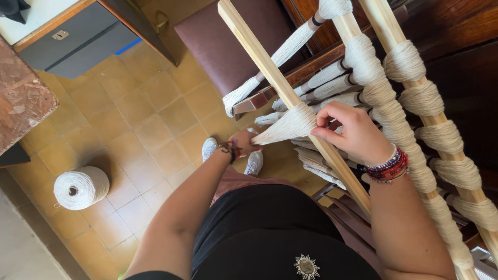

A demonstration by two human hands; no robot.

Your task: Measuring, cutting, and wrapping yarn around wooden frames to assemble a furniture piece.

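Right hand [348,129] pinching yarn bundle [288,127] at wooden bar [270,67], left hand [244,142] seemingly gripping its lower end

Pale, bare, smooth wooden bars [270,67]; matt, fibrous off-white yarn bundles [290,126]; dull ochre floor tiles [129,109]; smooth maroon seat cushion [218,41]; glossy beaded bracelets [389,167].

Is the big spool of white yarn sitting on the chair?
No, the spool of white yarn lies on the tiled floor, well apart from the brown chair.
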